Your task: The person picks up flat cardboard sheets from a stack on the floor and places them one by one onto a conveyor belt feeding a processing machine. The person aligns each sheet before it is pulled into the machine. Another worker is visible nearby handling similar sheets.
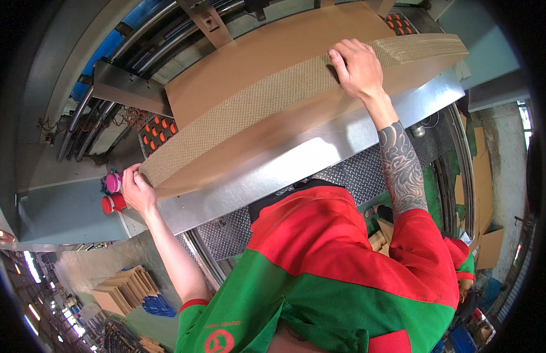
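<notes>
A thick stack of brown corrugated cardboard sheets (pixel 249 103) spans the front of a machine, its fluted edges turned up toward me. My left hand (pixel 137 188) is closed round the left end of the stack. Toward the right end, my right hand (pixel 358 67) grips across the fluted edges, its thumb on the near part and its fingertips bent over the top. Behind the stack, a broad flat brown cardboard surface (pixel 273 44) reaches under the machine's metal brackets. The stack's underside is hidden.
A shiny metal ledge (pixel 308 154) runs along the machine's front. Orange rollers (pixel 159 134) show at the left. Red (pixel 113 204) and pink (pixel 113 182) round objects sit beside my left hand. Diamond-plate flooring (pixel 355 170) lies below. More cardboard (pixel 127 289) is stacked at lower left.
</notes>
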`<act>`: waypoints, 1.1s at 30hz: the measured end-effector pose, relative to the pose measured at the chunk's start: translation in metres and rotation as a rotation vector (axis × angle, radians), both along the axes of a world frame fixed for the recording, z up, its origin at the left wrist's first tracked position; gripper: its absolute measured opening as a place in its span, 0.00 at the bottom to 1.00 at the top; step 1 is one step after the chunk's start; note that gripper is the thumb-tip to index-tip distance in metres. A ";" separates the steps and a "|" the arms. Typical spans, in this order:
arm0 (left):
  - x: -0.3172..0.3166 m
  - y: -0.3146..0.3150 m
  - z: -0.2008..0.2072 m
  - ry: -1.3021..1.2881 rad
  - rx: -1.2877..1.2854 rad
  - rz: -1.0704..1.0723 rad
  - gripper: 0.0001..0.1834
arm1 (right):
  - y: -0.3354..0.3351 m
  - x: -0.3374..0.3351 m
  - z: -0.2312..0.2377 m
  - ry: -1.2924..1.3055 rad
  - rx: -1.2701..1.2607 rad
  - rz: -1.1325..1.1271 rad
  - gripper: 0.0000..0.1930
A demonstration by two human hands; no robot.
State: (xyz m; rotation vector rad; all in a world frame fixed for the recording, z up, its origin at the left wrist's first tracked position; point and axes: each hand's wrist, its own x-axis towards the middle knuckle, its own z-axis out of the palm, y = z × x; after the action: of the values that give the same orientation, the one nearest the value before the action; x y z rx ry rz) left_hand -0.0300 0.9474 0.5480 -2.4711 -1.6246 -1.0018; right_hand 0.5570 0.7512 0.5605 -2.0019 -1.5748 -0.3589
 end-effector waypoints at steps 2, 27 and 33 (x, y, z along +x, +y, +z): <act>0.000 0.000 -0.001 0.012 -0.005 0.019 0.14 | 0.000 0.000 0.000 -0.009 -0.003 -0.005 0.20; 0.002 -0.001 -0.001 0.011 -0.015 0.062 0.12 | 0.002 -0.003 0.001 0.018 -0.033 -0.030 0.19; 0.003 -0.002 -0.001 -0.005 -0.017 0.070 0.12 | 0.001 -0.004 0.002 0.046 -0.037 -0.026 0.19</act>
State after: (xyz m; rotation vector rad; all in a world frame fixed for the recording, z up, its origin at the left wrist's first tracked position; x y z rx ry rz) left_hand -0.0265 0.9452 0.5473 -2.4057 -1.7147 -0.9906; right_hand 0.5533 0.7521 0.5622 -2.0455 -1.5392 -0.2928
